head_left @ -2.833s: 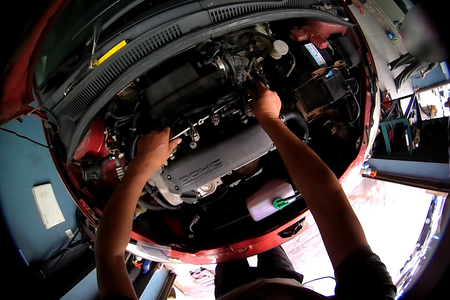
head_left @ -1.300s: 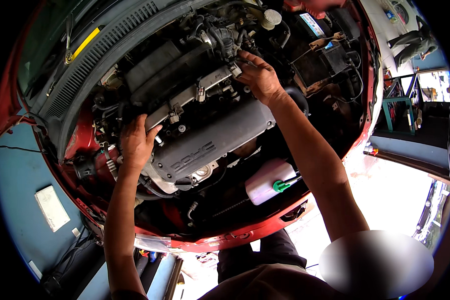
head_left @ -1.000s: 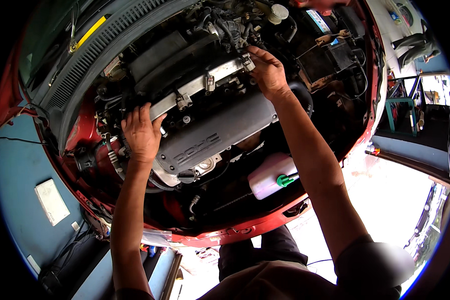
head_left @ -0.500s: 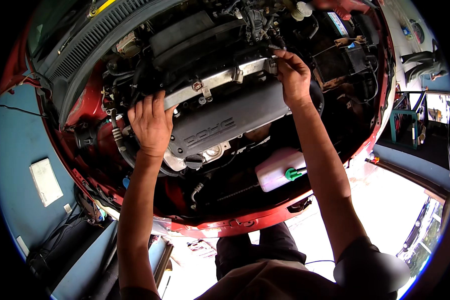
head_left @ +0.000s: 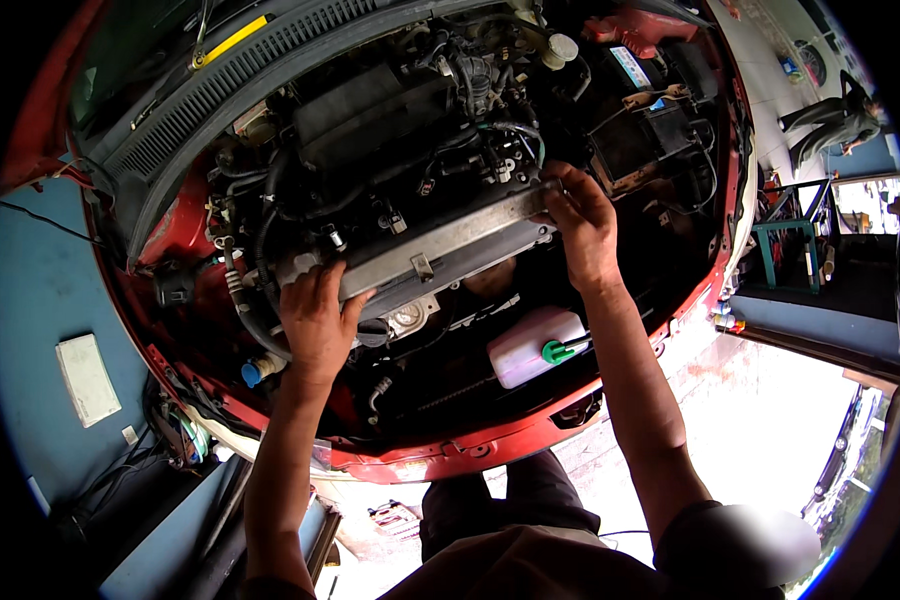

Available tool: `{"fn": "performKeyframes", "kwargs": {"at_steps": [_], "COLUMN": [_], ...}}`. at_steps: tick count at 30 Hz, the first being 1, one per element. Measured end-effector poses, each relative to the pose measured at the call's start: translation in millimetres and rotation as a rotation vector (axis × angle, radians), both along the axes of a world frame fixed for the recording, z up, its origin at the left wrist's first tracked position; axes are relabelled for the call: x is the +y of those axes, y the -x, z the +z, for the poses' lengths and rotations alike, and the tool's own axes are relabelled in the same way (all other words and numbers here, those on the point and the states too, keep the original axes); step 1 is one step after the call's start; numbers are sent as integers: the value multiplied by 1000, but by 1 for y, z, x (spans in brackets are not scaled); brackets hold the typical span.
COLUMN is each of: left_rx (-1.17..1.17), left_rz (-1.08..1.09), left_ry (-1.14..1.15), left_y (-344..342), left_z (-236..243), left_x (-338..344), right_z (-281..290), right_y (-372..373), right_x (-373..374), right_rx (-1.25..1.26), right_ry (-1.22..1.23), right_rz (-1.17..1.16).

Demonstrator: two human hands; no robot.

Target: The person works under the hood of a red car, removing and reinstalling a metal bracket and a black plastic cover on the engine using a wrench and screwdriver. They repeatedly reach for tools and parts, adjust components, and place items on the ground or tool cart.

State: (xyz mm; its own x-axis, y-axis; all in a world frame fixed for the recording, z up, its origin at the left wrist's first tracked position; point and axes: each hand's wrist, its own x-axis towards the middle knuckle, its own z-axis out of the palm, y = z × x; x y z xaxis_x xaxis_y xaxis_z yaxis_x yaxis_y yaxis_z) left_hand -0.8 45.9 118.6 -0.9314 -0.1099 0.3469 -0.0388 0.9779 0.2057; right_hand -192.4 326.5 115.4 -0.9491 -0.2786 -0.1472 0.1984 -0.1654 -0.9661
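A long, straight silver metal rail (head_left: 460, 235) with a small bracket on its near side spans the space between my hands. My left hand (head_left: 315, 320) grips its left end, fingers over the top and thumb on the near side. Its right end is pinched by my right hand (head_left: 585, 235). The rail lies above the black engine cover (head_left: 475, 268) and hides most of it. Just behind the rail, connectors (head_left: 397, 222) and a small metallic fitting (head_left: 337, 238) show on the engine. Whether the rail touches the cover, I cannot tell.
A jug of pink liquid (head_left: 530, 350) with a green cap lies in front of the engine. A blue cap (head_left: 253, 375) sits front left, the battery (head_left: 650, 135) back right. The red front edge (head_left: 440, 455) runs before me. Another person (head_left: 830, 120) is far right.
Both hands have brought the rail toward me, from the engine's far side to over the black cover. Connectors behind it are now exposed. The view has shifted slightly.
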Motion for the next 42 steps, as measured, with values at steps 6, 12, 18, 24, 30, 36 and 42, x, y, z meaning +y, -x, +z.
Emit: {"fn": "performKeyframes", "kwargs": {"at_steps": [6,12,18,24,30,36,42], "left_rx": [-87,-101,-395,-535,-734,-881,-1196], "left_rz": [34,95,395,338,362,257,-7], "left_ry": [-204,-553,-1088,-1509,-1798,-1897,-1997], "left_y": [-62,-130,-163,-177,-192,-202,-209], "left_z": [13,-1,24,48,88,84,89], "left_x": [58,118,177,180,185,174,179], "right_z": [23,62,50,52,48,86,100], "right_y": [-47,-114,-171,-206,-234,-273,-340], "right_x": [58,91,143,176,199,217,241], "right_rx": [17,31,-196,-238,-65,8,-115], "right_ry": [-108,-262,-338,-397,-332,-362,-346], "right_rz": [43,-175,-10,213,219,109,-226]}}
